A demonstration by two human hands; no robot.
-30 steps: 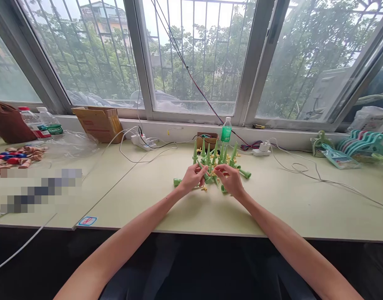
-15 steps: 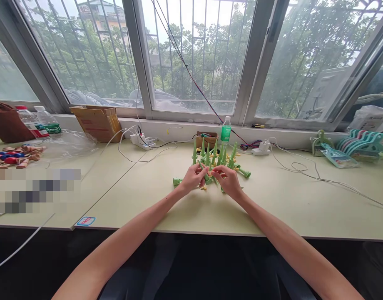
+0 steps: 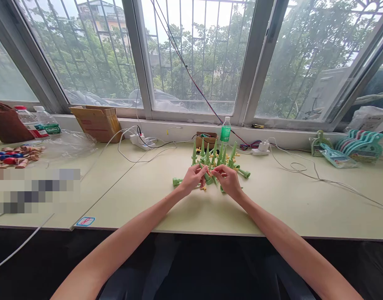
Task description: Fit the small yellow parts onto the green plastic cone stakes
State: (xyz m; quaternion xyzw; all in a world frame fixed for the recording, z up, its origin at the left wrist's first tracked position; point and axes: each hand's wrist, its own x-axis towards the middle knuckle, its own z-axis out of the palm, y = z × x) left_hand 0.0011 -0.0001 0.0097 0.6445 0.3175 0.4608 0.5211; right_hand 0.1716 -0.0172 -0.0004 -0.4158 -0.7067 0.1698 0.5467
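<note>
Both my hands meet at the middle of the pale table (image 3: 166, 200). My left hand (image 3: 193, 180) is closed round a green cone-shaped plastic spike (image 3: 206, 175) that lies slanted between the hands. My right hand (image 3: 229, 181) pinches a small yellow plastic piece (image 3: 214, 172) at the spike's side. Just behind the hands stand several upright green spikes (image 3: 214, 153) with yellow pieces among them. One green spike (image 3: 244, 172) lies flat to the right, and a green cap (image 3: 177, 181) lies left of my left hand.
A green bottle (image 3: 225, 130), a power strip (image 3: 142, 141) with cables and a charger (image 3: 262, 148) line the window sill side. A cardboard box (image 3: 98, 121), a plastic bag and bottles stand at the left. Teal plastic goods (image 3: 360, 144) lie far right.
My hands have drawn slightly closer together around the spike; the right fingers have closed onto the yellow piece. Little else has moved.
</note>
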